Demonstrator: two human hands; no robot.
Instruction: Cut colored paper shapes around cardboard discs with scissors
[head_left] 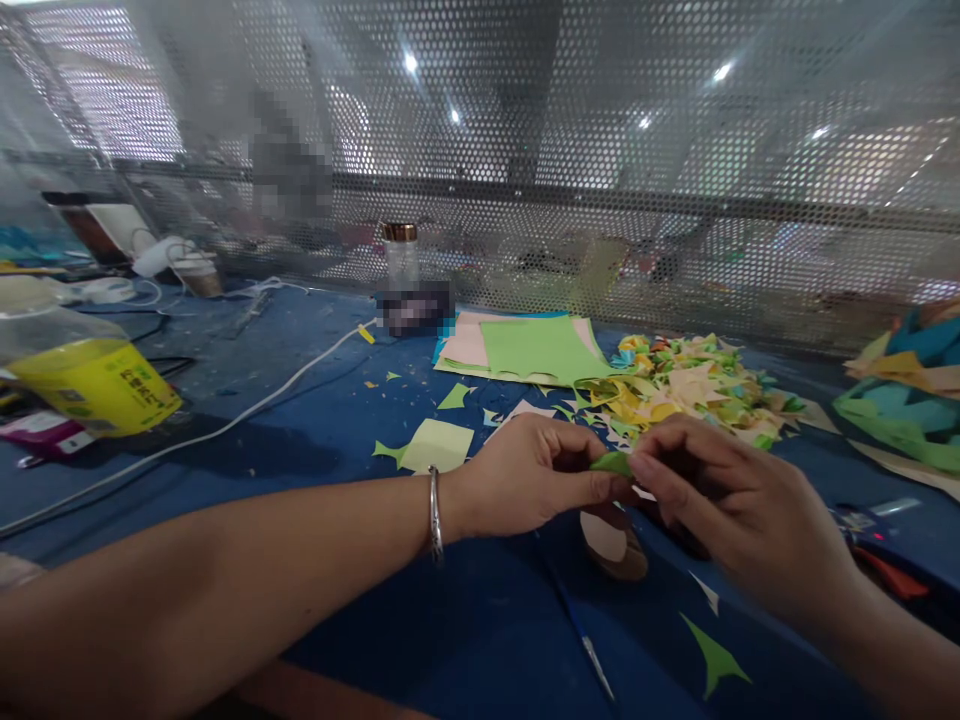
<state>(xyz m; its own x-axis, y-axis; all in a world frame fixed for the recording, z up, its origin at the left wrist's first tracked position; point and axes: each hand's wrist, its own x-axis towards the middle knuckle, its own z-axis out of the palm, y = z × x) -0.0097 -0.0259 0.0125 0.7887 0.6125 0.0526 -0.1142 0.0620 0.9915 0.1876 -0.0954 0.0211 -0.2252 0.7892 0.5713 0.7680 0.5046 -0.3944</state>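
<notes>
Between my two hands is a small green paper piece (613, 463). My left hand (551, 475), with a silver bracelet at its wrist, pinches the piece's left side. The fingertips of my right hand (705, 480) are closed on its right end. Just below them a round brown object with a pale patch (615, 545) rests on the blue table (450, 610), partly hidden by my fingers. A thin blue brush (577, 620) lies below my left hand. Green paper scraps (714, 655) are near the front.
A heap of cut coloured paper (697, 385) lies behind my hands, beside stacked green and pink sheets (532, 345). A yellow-labelled bottle (97, 385) stands left, near a white cable (277, 395). A lidded jar (402, 260) stands before a perforated metal screen (480, 130). Layered paper shapes (907, 400) are right.
</notes>
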